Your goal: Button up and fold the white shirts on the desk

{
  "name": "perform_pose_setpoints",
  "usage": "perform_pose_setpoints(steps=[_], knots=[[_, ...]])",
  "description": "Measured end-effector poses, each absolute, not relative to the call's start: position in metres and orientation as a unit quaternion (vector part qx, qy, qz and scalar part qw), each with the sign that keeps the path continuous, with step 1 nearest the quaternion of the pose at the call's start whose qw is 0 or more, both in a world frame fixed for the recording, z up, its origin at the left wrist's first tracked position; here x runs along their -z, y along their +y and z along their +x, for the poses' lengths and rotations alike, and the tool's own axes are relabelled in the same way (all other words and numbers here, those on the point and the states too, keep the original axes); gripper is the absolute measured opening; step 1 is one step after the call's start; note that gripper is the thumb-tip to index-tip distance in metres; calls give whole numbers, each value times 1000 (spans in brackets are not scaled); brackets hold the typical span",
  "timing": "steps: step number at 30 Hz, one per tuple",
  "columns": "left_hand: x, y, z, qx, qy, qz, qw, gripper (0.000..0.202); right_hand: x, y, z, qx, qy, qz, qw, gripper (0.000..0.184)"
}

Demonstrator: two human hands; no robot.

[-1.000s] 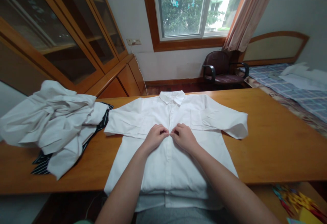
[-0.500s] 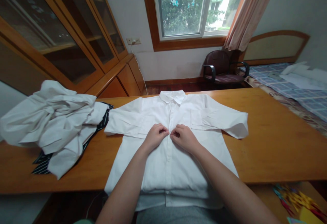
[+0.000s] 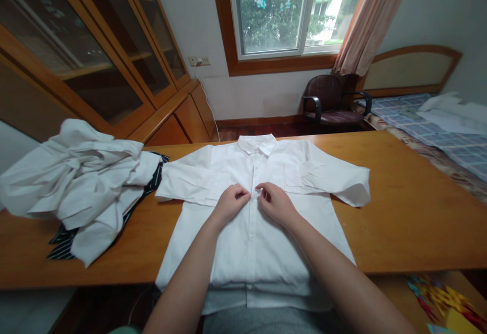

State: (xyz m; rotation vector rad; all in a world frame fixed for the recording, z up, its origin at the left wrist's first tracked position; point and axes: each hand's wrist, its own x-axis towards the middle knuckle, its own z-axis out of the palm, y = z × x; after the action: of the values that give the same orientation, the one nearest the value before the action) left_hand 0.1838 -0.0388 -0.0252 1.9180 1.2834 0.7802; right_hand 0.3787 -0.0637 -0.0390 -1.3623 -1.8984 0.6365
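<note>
A white long-sleeved shirt [image 3: 228,242] lies front side up on the wooden table [image 3: 411,212], collar away from me, sleeves spread to both sides. Its lower end hangs over the near edge. My left hand [image 3: 234,202] is closed in a pinch at the button placket, mid-chest, on the shirt's edge. Just right of the placket is my right hand [image 3: 276,202], its thumb and index finger apart with nothing between them. Any button under the left fingertips is hidden.
A heap of crumpled white cloth [image 3: 87,176] sits at the left over a black striped fabric [image 3: 63,250]. Beyond the table are a glass-door cabinet [image 3: 114,60], an office chair [image 3: 327,100] and a bed [image 3: 437,121]. Colourful ribbon-like items [image 3: 445,298] lie low at the right.
My right hand's fingers have parted and drawn slightly right, away from the placket. My left hand stays pinched in nearly the same place. The shirt looks unmoved.
</note>
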Motion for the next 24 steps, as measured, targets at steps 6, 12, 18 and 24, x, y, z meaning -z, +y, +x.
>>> perform_pose_setpoints(steps=[6,12,18,24], knots=[[24,-39,184,-323,505,708,373,20,34,-66,379,-231,-760,-510,330,37],[23,-39,181,-368,538,661,373,36,32,-69,377,-182,-798,-522,242,43],[28,-37,176,-425,560,610,366,40,28,-72,377,-174,-822,-498,215,34],[35,-34,173,-457,557,630,289,40,30,-72,376,-166,-820,-494,236,25]])
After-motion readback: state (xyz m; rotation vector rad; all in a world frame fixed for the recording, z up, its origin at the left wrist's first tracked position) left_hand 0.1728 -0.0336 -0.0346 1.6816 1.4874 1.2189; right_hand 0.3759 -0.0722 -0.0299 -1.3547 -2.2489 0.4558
